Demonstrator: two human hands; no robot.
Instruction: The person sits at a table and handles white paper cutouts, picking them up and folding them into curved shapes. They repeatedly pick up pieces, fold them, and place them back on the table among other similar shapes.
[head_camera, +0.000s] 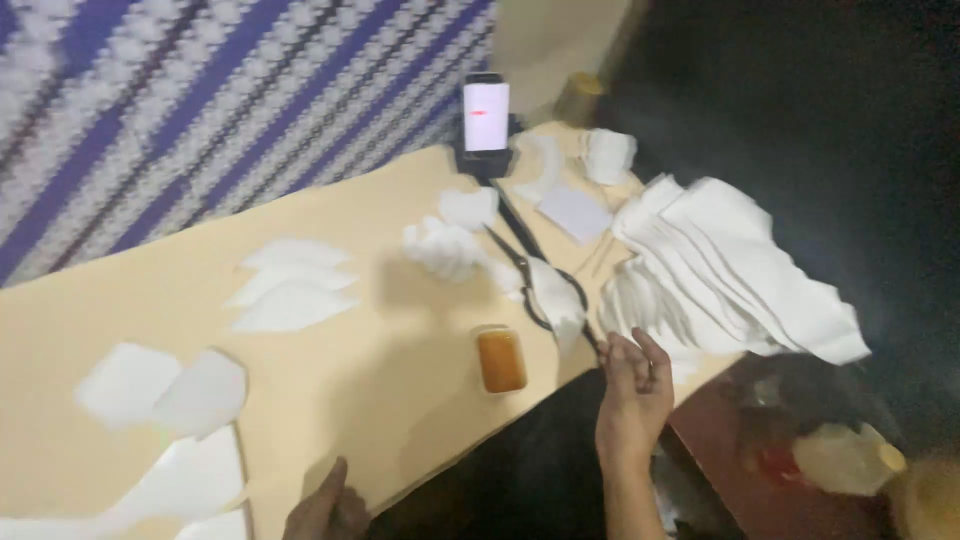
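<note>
My right hand (634, 385) hovers at the table's near edge with its fingers loosely curled and apart, holding nothing. It is just below a pair of black scissors (520, 262) that lies partly under white paper scraps, and beside a stack of white paper sheets (730, 270) fanned over the table's right corner. My left hand (325, 510) rests at the front edge of the table near the bottom of the view; only its knuckles show. A small clear tub of amber paste (500, 360) stands between the two hands.
The beige table (380, 340) carries cut white paper petals (290, 285), larger pieces (165, 390) at the left, and a crumpled paper bloom (445, 248). A phone on a stand (486, 120) is at the far edge. A yellowish bottle (845, 458) lies on the floor at right.
</note>
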